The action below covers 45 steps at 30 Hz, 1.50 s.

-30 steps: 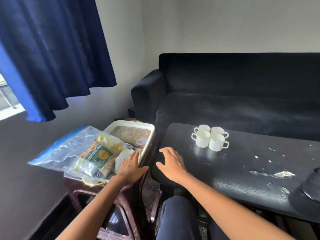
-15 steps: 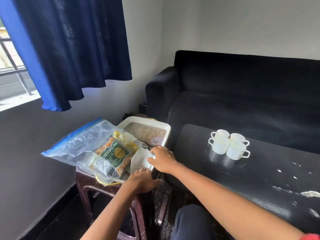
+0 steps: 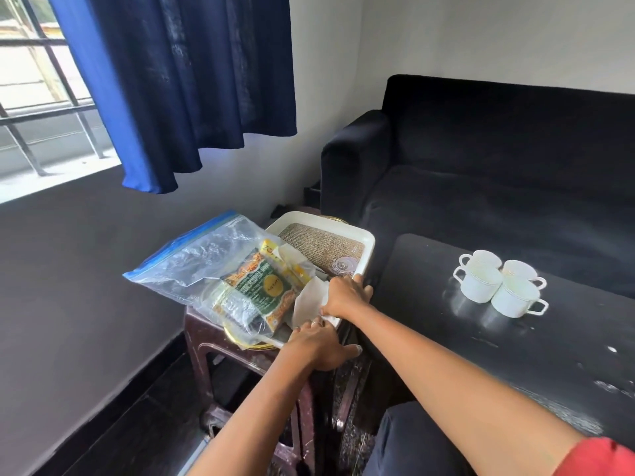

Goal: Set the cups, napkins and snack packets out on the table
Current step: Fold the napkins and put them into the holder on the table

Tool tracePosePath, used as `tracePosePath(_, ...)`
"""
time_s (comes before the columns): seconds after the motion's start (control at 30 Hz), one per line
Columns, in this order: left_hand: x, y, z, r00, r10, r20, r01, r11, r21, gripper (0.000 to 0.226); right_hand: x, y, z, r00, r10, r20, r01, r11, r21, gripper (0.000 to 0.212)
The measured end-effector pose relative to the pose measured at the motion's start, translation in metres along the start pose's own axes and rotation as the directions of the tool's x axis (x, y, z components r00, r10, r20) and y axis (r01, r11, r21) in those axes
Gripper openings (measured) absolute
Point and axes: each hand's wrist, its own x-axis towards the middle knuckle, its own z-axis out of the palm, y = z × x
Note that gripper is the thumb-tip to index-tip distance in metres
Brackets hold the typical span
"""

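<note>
Several white cups (image 3: 500, 281) stand bunched together on the black table (image 3: 515, 355). On the brown stool (image 3: 220, 338) to the left sits a white tray (image 3: 369, 240) with a woven mat. A clear zip bag (image 3: 209, 266) holding snack packets (image 3: 261, 293) lies across the tray's near end. White napkins (image 3: 307, 300) stand beside the bag. My right hand (image 3: 345, 297) grips the napkins at the tray's near right corner. My left hand (image 3: 318, 345) rests on the tray's near edge just below them, fingers curled over it.
A dark sofa (image 3: 498, 159) runs behind the table. A blue curtain (image 3: 178, 80) hangs over the window at the left. A gold-rimmed plate (image 3: 247, 343) sits under the tray. White specks mark the table's right side.
My right hand left the table's edge and took hold of the napkins in the tray. My left hand slid back to the tray's near edge. The view swung left.
</note>
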Motion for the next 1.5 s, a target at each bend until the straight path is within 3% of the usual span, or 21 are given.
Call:
tracePosePath(0.23,-0.006,0.003,-0.002,1.0,-0.004,0.002,0.004,1.0,0.002,0.087,0.001,0.0,-0.002,0.999,0.04,0.035,-0.042,0.997,0.062,0.052)
tracePosePath(0.43,-0.01,0.005,-0.005,1.0,0.007,-0.004,-0.007,1.0,0.015,0.086,-0.005,0.001,-0.004,0.999,0.047,-0.004,-0.043,0.952,0.303,0.016)
tracePosePath(0.63,-0.016,0.01,-0.009,0.998,0.021,-0.058,-0.021,1.0,-0.006,0.088,-0.014,0.01,-0.008,0.994,0.076,-0.073,-0.024,0.835,0.55,0.031)
tracePosePath(0.77,-0.021,0.017,-0.012,0.984,0.023,-0.179,-0.022,1.0,0.006,0.083,-0.024,0.029,-0.019,0.977,0.178,-0.118,-0.014,0.602,0.799,0.038)
tracePosePath(0.83,-0.023,0.021,-0.011,0.974,0.021,-0.224,-0.023,1.0,-0.004,0.083,-0.031,0.043,-0.025,0.966,0.242,-0.085,-0.034,0.449,0.893,0.032)
tracePosePath(0.97,-0.024,0.033,-0.006,0.959,-0.029,-0.282,-0.028,0.98,-0.195,0.082,-0.055,0.073,-0.035,0.952,0.303,0.047,-0.069,0.062,0.996,0.022)
tracePosePath(1.03,-0.025,0.042,-0.005,0.947,-0.053,-0.318,-0.101,0.889,-0.447,0.073,-0.069,0.088,-0.036,0.956,0.275,0.098,-0.058,-0.15,0.987,0.022)
tracePosePath(1.1,-0.026,0.051,-0.003,0.947,-0.022,-0.321,-0.233,0.641,-0.732,0.053,-0.082,0.099,-0.034,0.968,0.221,0.121,-0.045,-0.321,0.946,0.023)
tracePosePath(1.17,-0.032,0.061,-0.003,0.972,0.058,-0.229,-0.233,0.398,-0.887,0.035,-0.096,0.109,-0.032,0.975,0.179,0.13,-0.042,-0.426,0.904,0.027)
tracePosePath(1.2,-0.036,0.066,-0.003,0.988,0.096,-0.122,-0.149,0.38,-0.913,0.035,-0.102,0.113,-0.031,0.979,0.159,0.129,-0.04,-0.471,0.881,0.028)
tracePosePath(1.27,-0.037,0.071,0.005,0.982,0.151,0.115,0.039,0.436,-0.899,0.061,-0.112,0.118,-0.027,0.984,0.122,0.13,-0.04,-0.558,0.829,0.029)
tracePosePath(1.33,-0.031,0.075,0.016,0.946,0.216,0.242,0.124,0.447,-0.886,0.08,-0.12,0.121,-0.024,0.986,0.101,0.134,-0.041,-0.626,0.779,0.027)
tracePosePath(1.4,-0.027,0.079,0.025,0.927,0.297,0.23,0.11,0.371,-0.922,0.075,-0.127,0.12,-0.021,0.986,0.096,0.134,-0.042,-0.64,0.767,0.023)
tracePosePath(1.5,-0.023,0.083,0.026,0.951,0.307,0.036,0.004,0.104,-0.995,0.046,-0.135,0.117,-0.017,0.985,0.123,0.119,-0.023,-0.593,0.805,0.024)
